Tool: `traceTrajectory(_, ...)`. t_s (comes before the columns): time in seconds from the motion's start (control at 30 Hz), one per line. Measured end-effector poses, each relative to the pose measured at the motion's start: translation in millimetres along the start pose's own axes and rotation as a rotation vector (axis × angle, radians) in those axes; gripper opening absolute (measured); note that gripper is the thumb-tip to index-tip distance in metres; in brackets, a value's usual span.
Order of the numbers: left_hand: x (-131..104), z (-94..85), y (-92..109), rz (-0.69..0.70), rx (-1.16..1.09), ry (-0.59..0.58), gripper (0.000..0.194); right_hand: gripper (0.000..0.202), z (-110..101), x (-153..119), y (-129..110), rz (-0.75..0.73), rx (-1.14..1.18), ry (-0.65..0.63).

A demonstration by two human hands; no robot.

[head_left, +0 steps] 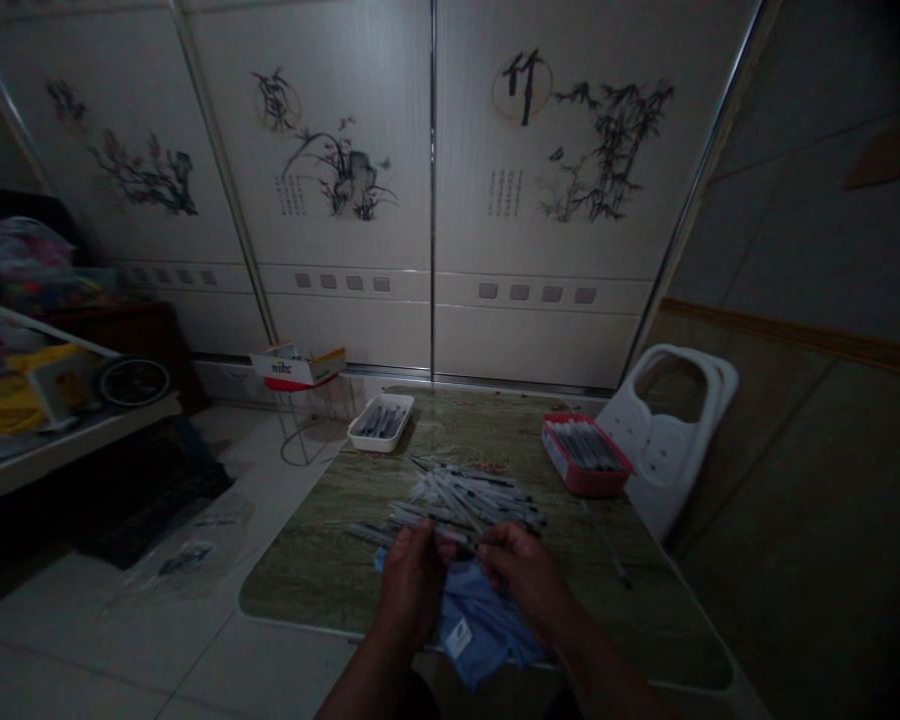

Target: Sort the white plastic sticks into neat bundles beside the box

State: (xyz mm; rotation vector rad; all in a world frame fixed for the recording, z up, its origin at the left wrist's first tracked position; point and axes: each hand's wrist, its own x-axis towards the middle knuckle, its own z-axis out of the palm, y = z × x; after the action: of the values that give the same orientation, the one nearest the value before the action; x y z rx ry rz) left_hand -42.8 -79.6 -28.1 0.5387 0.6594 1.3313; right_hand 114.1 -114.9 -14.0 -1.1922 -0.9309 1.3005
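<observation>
Both my hands are close together at the near side of a loose pile of pens (472,490) on the table. My left hand (416,570) is closed, its thumb and fingers round what looks like a pen (451,534) with a dark end pointing right. My right hand (517,565) pinches with thumb and forefinger beside that end; whatever lies between its fingertips is too small and dark to make out. A blue cloth (484,625) with a white label lies under and between my hands, hanging over the table's near edge.
A white tray of pens (381,422) stands at the table's (307,570) far left, a red basket of pens (589,460) at the right. One pen (607,545) lies alone below the basket. A folded white chair (667,430) leans by the right wall; a box (298,366) rests on a stool.
</observation>
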Motion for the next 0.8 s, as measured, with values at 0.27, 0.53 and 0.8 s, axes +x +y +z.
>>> traceTrajectory(0.27, 0.4, 1.6, -0.1, 0.002, 0.050, -0.006, 0.027, 0.017, 7.0, 2.0, -5.6, -0.039, -0.096, -0.013)
traceTrajectory(0.53, -2.4, 5.9, 1.7, -0.015, 0.119, -0.008, 0.030, 0.017, 9.0, 0.0, -9.7, -0.063, -0.127, 0.010)
traceTrajectory(0.8, -2.7, 6.5, 2.4, -0.014, 0.137, -0.008, 0.032, 0.019, 8.1, 2.5, -7.4, -0.064, -0.199, 0.010)
